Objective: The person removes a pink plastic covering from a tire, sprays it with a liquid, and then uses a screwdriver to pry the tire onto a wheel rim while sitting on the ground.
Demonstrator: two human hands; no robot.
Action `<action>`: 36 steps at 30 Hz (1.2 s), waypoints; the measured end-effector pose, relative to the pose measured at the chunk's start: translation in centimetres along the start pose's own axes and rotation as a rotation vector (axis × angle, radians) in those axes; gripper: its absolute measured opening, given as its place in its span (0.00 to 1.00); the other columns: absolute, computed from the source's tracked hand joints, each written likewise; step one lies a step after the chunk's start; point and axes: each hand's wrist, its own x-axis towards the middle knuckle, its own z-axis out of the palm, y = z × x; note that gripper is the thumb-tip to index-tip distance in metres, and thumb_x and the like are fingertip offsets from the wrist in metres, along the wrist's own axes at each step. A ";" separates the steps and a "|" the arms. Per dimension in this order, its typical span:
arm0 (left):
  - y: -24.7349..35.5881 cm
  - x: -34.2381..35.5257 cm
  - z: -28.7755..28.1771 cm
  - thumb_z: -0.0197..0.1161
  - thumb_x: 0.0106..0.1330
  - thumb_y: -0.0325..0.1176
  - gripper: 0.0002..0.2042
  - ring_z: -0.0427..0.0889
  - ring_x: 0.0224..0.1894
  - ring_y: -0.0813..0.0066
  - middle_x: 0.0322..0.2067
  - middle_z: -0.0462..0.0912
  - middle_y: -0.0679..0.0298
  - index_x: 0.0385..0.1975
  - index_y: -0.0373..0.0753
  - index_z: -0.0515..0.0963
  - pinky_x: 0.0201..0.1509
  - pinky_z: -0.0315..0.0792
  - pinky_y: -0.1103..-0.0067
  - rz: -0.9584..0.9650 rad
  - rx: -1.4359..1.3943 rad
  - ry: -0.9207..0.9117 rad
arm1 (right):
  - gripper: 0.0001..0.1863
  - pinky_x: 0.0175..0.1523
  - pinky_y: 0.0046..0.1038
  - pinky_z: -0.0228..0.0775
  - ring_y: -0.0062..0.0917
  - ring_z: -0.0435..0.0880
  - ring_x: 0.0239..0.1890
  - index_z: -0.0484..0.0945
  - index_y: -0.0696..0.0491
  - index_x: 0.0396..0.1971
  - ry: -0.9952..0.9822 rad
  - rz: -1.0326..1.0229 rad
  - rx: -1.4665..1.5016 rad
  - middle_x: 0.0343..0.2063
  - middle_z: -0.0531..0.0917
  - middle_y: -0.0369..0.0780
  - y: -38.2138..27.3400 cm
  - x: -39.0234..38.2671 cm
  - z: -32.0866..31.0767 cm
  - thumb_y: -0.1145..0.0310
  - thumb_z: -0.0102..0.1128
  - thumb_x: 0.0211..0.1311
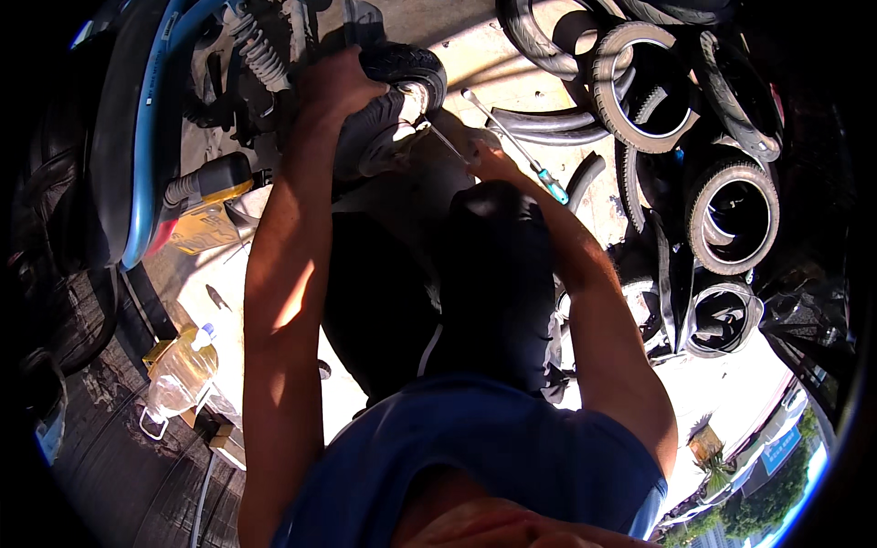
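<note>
A small scooter wheel with a black tyre (416, 62) and a pale hub (416, 99) is in front of me. My left hand (340, 84) is closed on the tyre's near left side, its fingertips partly hidden. Right of the wheel, my right hand (491, 163) grips a thin metal rod (445, 137). The rod slants up-left, its far tip at the wheel's rim area; its handle end is hidden in my hand. Beyond my right hand, a long screwdriver (551, 185) with a teal handle lies on the ground.
Several loose tyres (610, 78) lie on the right. A blue-and-black scooter body (144, 137) and a coil spring shock absorber (258, 50) stand at left. Near them are a yellow container (206, 228) and a clear plastic jug (183, 374).
</note>
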 end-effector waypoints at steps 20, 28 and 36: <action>-1.2 -5.1 1.1 0.77 0.51 0.48 0.36 0.76 0.60 0.56 0.51 0.82 0.57 0.64 0.50 0.74 0.62 0.72 0.62 0.021 0.100 0.316 | 0.24 0.51 0.27 0.76 0.24 0.85 0.41 0.84 0.59 0.48 -0.165 -0.178 0.776 0.35 0.87 0.39 -15.3 15.4 -15.2 0.51 0.57 0.75; 4.2 -11.8 3.0 0.77 0.51 0.30 0.30 0.73 0.59 0.51 0.53 0.77 0.52 0.56 0.35 0.74 0.61 0.69 0.61 -0.169 -0.167 0.852 | 0.24 0.55 0.27 0.72 0.23 0.83 0.45 0.83 0.61 0.50 -0.285 -0.389 0.468 0.42 0.87 0.42 -19.2 13.5 -11.3 0.52 0.55 0.76; 7.3 -14.0 17.1 0.78 0.57 0.33 0.24 0.84 0.44 0.65 0.42 0.81 0.55 0.47 0.31 0.73 0.47 0.78 0.71 -0.490 -1.265 0.648 | 0.28 0.50 0.26 0.71 0.22 0.80 0.39 0.83 0.60 0.46 -0.322 -0.193 0.804 0.37 0.86 0.38 -23.8 6.2 -9.1 0.47 0.50 0.77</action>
